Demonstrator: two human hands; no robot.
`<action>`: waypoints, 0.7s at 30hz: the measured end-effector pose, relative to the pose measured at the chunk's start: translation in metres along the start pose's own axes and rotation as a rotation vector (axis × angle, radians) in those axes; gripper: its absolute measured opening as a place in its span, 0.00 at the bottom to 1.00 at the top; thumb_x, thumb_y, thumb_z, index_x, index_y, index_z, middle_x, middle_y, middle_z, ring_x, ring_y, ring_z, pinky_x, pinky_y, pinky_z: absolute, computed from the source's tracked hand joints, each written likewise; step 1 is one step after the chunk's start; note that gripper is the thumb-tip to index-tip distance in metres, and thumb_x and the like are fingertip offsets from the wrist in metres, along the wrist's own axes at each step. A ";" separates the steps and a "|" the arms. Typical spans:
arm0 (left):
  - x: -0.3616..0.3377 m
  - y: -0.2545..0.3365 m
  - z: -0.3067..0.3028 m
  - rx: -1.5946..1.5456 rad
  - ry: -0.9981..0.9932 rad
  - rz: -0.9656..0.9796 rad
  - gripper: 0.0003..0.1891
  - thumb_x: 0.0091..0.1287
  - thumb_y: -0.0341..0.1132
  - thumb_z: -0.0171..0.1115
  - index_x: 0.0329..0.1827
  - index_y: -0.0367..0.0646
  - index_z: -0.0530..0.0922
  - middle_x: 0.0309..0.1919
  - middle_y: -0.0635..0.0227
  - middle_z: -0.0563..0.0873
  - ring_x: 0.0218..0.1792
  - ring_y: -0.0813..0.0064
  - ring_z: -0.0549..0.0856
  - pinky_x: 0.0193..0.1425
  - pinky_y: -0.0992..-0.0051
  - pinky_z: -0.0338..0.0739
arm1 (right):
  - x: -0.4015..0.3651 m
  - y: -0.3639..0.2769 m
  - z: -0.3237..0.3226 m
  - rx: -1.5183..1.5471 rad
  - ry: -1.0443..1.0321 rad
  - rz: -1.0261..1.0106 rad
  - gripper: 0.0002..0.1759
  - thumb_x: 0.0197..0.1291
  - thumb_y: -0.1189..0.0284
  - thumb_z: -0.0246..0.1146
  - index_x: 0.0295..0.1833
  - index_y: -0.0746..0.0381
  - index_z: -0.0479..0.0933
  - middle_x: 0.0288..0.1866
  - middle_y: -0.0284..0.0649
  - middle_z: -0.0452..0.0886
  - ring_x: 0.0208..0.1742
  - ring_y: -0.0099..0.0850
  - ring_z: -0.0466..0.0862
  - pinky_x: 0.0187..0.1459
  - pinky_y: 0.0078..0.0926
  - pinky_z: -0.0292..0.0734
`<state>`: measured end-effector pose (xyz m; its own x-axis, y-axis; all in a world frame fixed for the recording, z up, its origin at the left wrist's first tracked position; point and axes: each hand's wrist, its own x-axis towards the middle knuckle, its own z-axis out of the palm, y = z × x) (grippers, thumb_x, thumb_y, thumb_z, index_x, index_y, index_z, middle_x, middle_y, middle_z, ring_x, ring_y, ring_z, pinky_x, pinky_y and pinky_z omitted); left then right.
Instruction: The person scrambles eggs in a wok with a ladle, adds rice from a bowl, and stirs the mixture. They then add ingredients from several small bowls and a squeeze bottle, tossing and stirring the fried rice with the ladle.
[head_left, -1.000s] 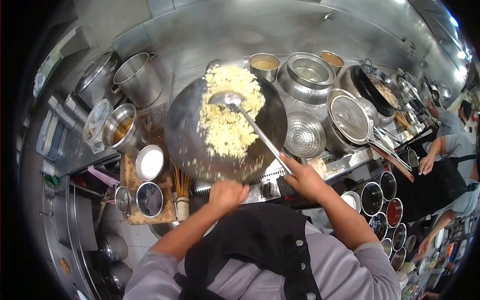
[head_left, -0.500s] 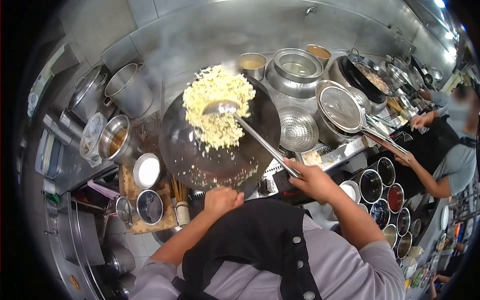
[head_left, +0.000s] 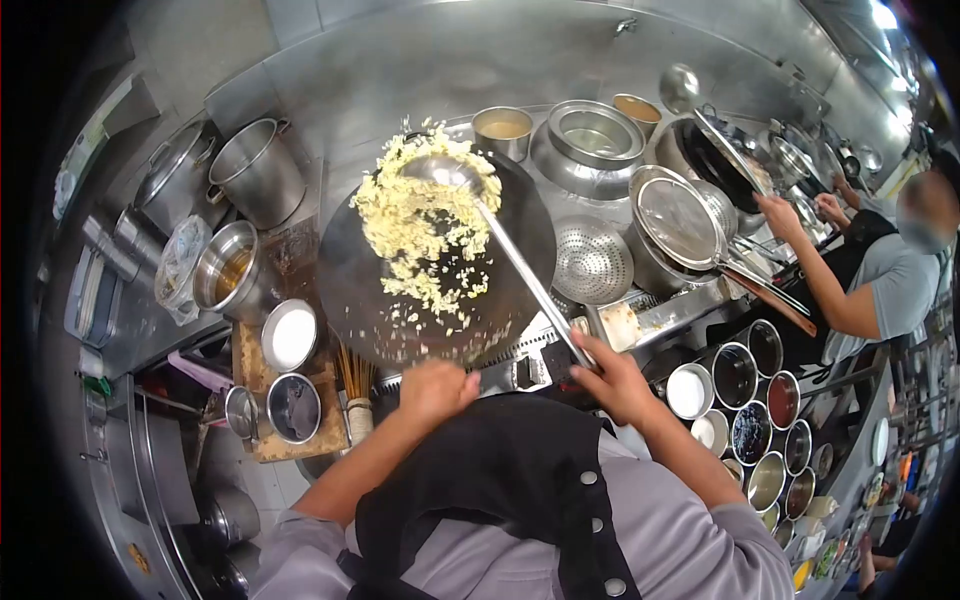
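Observation:
A dark wok (head_left: 345,285) stands on the range in front of me, with yellow fried rice (head_left: 400,225) tossed up its far side and loose grains near the front. My right hand (head_left: 612,380) is closed around the long handle of a steel ladle (head_left: 525,268). The ladle's bowl sits in the rice at the wok's far part. At the near rim, my left hand (head_left: 437,392) is closed on the wok; the exact spot it grips is hidden under the fingers.
A perforated strainer (head_left: 592,260) and a lidless steel pot (head_left: 598,140) stand right of the wok. Several seasoning pots (head_left: 735,375) are at lower right. A bamboo brush (head_left: 358,395) and bowls (head_left: 290,335) lie left. A co-worker (head_left: 880,270) handles another wok (head_left: 728,150) at right.
The rice has spread apart, with grains flying at the far rim. The ladle's bowl has moved up and slightly right, and the steam has thinned. The co-worker's wok is now tilted up.

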<state>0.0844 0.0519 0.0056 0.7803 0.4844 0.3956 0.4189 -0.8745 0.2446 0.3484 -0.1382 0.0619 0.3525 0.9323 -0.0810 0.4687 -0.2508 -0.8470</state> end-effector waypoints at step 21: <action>-0.021 0.003 -0.003 0.008 -0.163 -0.081 0.25 0.70 0.51 0.60 0.19 0.42 0.81 0.22 0.57 0.83 0.26 0.51 0.85 0.30 0.52 0.77 | -0.086 0.137 0.033 -0.412 0.352 0.348 0.29 0.71 0.63 0.67 0.76 0.52 0.74 0.36 0.47 0.87 0.35 0.37 0.86 0.43 0.33 0.81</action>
<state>0.0678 0.0390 0.0001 0.8086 0.5433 0.2258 0.4866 -0.8333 0.2624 0.3555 -0.2439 -0.0649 0.7518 0.6548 -0.0777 0.5274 -0.6678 -0.5252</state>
